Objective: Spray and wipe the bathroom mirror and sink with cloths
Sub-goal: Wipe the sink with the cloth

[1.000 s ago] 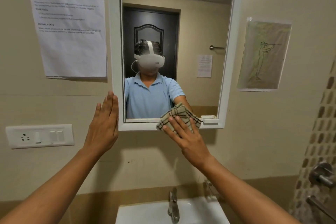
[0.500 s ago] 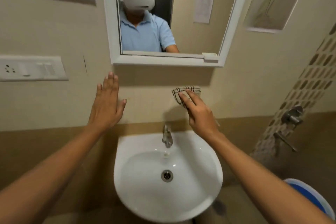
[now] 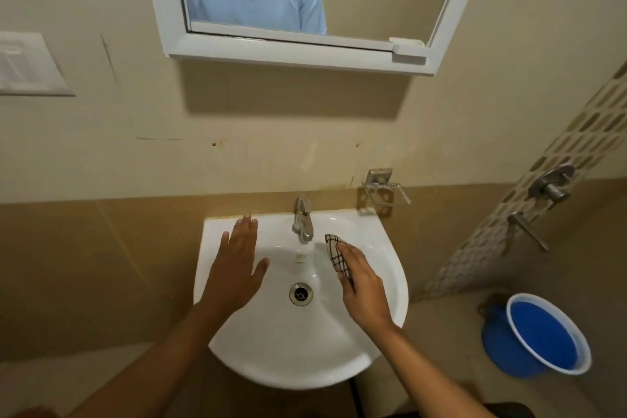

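While the left hand (image 3: 234,268) is being held flat over the left side of the white sink (image 3: 383,346), its fingers (image 3: 247,227) are being kept straight and together, nothing being grasped. A checked cloth (image 3: 334,253) is being pinched, bunched, by the right hand (image 3: 364,292) over the basin's right slope, just beside the tap (image 3: 302,219). The mirror (image 3: 373,0) is being shown above, framed in white.

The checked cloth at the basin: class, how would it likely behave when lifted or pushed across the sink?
The checked cloth is probably floppy: it bunches under the right hand. It looks light, since the fingers alone hold it. Pushed over the glossy white sink, it would likely slide easily and crumple instead of rolling or tipping.
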`<action>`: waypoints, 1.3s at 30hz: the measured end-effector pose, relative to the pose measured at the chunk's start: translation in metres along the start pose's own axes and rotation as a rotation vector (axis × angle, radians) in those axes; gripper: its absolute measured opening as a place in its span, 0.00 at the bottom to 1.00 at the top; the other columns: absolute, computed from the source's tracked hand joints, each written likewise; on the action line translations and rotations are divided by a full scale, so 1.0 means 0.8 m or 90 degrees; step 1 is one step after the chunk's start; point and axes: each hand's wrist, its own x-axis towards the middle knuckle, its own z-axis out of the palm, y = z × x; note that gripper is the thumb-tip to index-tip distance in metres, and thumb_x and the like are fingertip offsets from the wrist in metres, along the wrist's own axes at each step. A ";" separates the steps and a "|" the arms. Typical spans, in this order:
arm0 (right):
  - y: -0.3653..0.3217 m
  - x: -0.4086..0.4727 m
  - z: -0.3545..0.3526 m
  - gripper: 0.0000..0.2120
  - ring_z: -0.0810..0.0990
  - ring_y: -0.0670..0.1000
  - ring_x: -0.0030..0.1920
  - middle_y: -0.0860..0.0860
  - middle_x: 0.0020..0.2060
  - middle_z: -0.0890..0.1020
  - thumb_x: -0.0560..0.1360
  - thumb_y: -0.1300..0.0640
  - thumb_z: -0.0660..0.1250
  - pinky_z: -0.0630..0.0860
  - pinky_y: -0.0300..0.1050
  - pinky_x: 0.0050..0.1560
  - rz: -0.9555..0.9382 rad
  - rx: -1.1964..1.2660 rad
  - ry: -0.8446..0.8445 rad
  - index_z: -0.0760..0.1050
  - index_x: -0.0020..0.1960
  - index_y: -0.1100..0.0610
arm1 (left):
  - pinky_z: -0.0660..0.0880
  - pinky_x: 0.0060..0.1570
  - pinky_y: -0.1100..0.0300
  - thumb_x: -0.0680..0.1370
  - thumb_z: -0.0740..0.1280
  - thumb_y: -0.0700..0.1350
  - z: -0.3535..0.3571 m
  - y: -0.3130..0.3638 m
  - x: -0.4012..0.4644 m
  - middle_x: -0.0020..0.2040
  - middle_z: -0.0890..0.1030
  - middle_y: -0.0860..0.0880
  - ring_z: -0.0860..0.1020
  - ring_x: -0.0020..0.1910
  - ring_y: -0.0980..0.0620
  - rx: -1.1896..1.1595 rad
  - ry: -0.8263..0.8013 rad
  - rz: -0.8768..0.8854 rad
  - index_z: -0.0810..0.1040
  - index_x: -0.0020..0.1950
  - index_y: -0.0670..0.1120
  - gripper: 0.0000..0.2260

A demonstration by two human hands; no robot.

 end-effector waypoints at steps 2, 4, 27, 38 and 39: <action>0.021 0.009 0.007 0.28 0.70 0.50 0.72 0.46 0.73 0.69 0.78 0.62 0.63 0.72 0.51 0.69 0.014 -0.004 -0.025 0.64 0.76 0.48 | 0.44 0.77 0.48 0.79 0.48 0.60 0.025 -0.006 0.005 0.80 0.42 0.47 0.42 0.79 0.49 0.031 -0.040 -0.015 0.43 0.80 0.44 0.35; 0.041 0.023 0.010 0.28 0.71 0.52 0.71 0.47 0.73 0.69 0.78 0.63 0.63 0.74 0.52 0.66 0.025 -0.007 -0.049 0.65 0.75 0.49 | 0.39 0.76 0.50 0.77 0.42 0.63 0.043 -0.014 0.013 0.79 0.38 0.46 0.38 0.78 0.49 0.057 -0.074 -0.034 0.39 0.79 0.44 0.36; 0.102 0.185 0.109 0.27 0.72 0.59 0.69 0.54 0.64 0.79 0.78 0.41 0.54 0.63 0.61 0.72 -0.176 -0.126 -0.120 0.75 0.66 0.57 | 0.43 0.76 0.45 0.81 0.51 0.60 0.108 -0.056 0.079 0.80 0.42 0.41 0.42 0.79 0.44 0.141 -0.195 -0.305 0.42 0.79 0.40 0.36; 0.174 0.216 0.081 0.28 0.66 0.59 0.73 0.54 0.72 0.71 0.77 0.41 0.58 0.71 0.64 0.65 -0.185 -0.273 -0.172 0.65 0.74 0.51 | 0.42 0.76 0.47 0.77 0.43 0.65 0.114 -0.067 0.075 0.80 0.42 0.43 0.43 0.79 0.45 0.148 -0.180 -0.285 0.44 0.80 0.41 0.39; 0.190 0.215 0.072 0.29 0.66 0.60 0.73 0.55 0.73 0.70 0.78 0.40 0.57 0.71 0.63 0.65 -0.153 -0.272 -0.161 0.64 0.75 0.51 | 0.43 0.76 0.47 0.76 0.43 0.66 0.114 -0.067 0.075 0.80 0.42 0.43 0.43 0.79 0.45 0.147 -0.179 -0.283 0.44 0.80 0.41 0.40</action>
